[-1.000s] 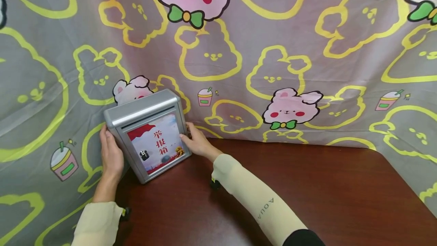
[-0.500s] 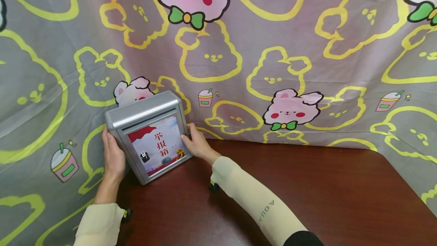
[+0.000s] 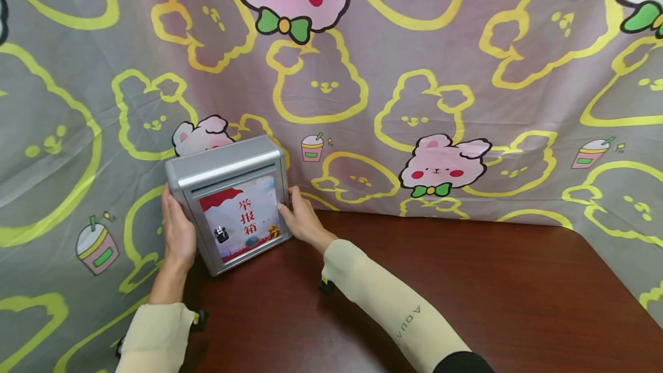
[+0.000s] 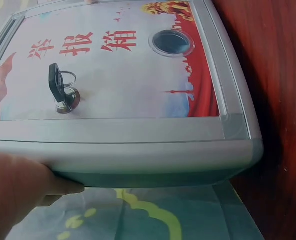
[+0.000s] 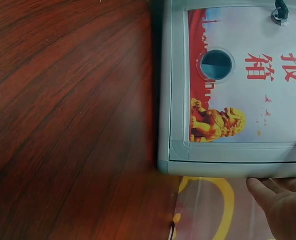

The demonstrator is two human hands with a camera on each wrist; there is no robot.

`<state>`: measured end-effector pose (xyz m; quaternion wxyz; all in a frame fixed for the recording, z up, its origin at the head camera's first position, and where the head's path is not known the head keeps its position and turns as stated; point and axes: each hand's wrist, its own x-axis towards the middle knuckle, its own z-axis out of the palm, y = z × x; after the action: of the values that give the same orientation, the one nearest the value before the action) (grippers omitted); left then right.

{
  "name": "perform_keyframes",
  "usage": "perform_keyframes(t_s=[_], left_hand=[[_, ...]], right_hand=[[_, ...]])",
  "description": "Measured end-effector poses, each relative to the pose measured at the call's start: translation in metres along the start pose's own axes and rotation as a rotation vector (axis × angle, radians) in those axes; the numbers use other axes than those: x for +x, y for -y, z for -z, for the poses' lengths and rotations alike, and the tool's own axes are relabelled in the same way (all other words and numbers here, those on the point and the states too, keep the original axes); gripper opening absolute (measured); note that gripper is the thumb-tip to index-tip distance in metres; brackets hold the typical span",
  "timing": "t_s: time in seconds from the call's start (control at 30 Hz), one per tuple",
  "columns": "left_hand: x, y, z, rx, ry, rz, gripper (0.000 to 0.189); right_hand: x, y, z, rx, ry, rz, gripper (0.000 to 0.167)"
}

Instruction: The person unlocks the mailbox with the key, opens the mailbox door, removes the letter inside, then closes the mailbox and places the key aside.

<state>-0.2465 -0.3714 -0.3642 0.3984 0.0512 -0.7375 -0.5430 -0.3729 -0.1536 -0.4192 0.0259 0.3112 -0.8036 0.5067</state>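
Observation:
A silver metal drop box, with a slot under its top and red Chinese characters on its front, stands at the table's back left, leaning slightly. My left hand presses its fairly straight fingers along the box's left side. At the right side, my right hand grips the edge, its thumb on the front frame and its fingers round the side. A key sits in the lock on the front, near a round window. The back of the box is hidden.
Behind and to the left hangs a grey cloth printed with yellow bear outlines and pink rabbits, close to the box. The dark red-brown wooden table reaches right to a rounded corner at the cloth.
The top of the drop box has shifted slightly right and its sideways lean has lessened. My left hand has moved right along with it; the right hand has barely moved.

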Motion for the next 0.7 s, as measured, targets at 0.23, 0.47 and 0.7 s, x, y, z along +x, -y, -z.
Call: perform_keyframes(t_s=[0.23,0.47,0.7], left_hand=[[0.001,-0.013,-0.003,-0.134,0.016,-0.015,0.056],[-0.001,-0.025,-0.010,-0.342,0.041,-0.035,0.053],[-0.001,-0.040,-0.024,-0.529,0.097,-0.058,0.053]], right_hand=[[-0.002,0.011,0.013,-0.020,-0.033,0.042,0.038],[-0.013,0.027,0.030,-0.068,-0.039,0.005,0.044],[-0.023,0.042,0.053,-0.131,-0.095,0.010,0.044]])
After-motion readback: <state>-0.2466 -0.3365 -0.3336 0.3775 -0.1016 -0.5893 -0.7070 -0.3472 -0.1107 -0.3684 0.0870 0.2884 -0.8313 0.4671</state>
